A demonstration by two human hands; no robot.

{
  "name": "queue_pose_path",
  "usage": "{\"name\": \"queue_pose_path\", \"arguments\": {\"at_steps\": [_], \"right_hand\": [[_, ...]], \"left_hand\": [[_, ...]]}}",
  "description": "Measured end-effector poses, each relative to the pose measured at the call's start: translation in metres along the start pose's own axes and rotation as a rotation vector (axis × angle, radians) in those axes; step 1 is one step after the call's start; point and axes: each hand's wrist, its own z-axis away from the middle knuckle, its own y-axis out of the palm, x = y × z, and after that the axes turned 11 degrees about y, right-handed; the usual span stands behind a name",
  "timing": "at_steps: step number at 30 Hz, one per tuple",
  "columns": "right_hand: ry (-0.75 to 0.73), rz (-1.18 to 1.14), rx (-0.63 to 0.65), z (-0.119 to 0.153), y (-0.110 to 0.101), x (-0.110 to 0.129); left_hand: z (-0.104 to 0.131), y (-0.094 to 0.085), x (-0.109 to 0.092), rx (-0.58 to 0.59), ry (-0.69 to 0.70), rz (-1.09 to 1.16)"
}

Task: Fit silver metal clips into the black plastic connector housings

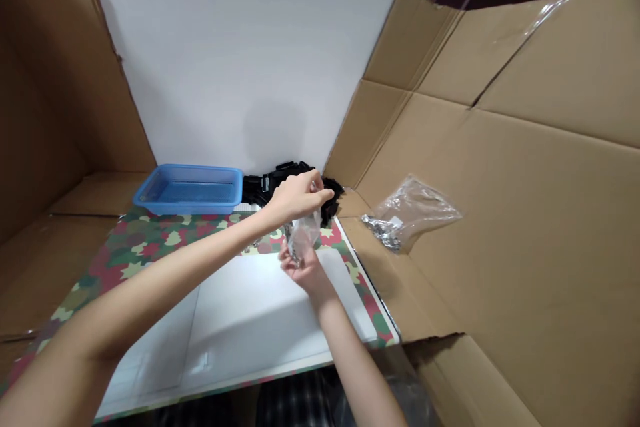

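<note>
A small clear plastic bag (306,230) with small metallic parts in it hangs between my two hands, above the back of the white board (250,307). My left hand (300,195) reaches across from the left, its thumb and fingers pinched at the bag's top. Lower down, my right hand (301,267) cups the bag's bottom from below, fingers curled around it. Behind my left hand lies a pile of black straps with buckles (265,185), partly hidden by it. A few small shiny pieces (253,245) rest on the patterned cloth near the bag.
An open blue plastic tray (190,207) stands at the back left of the table on camouflage-patterned cloth (133,240). To the right, a larger clear bag (413,213) with metal parts lies on cardboard (525,233). Cardboard walls flank both sides; a white wall rises behind.
</note>
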Motion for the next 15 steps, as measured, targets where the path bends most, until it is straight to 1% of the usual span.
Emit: {"name": "queue_pose_path", "arguments": {"at_steps": [2,5,7,10,12,15], "right_hand": [[0.028,-0.058,0.048,-0.006,-0.009,0.012],[0.063,-0.126,0.102,-0.013,-0.02,0.026],[0.084,-0.155,0.125,-0.017,-0.022,0.03],[0.097,-0.18,0.142,-0.021,-0.016,0.029],[0.08,-0.19,0.141,-0.022,-0.012,0.028],[0.009,-0.194,0.118,-0.018,-0.012,0.025]], "left_hand": [[-0.003,-0.001,-0.001,0.001,-0.001,-0.037],[-0.007,-0.006,0.002,-0.022,0.03,-0.012],[-0.01,-0.007,0.007,-0.024,0.042,0.013],[-0.014,-0.008,0.012,-0.004,0.044,0.011],[-0.015,-0.008,0.01,0.032,0.08,-0.009],[-0.01,-0.011,-0.006,0.116,0.189,-0.048]]}}
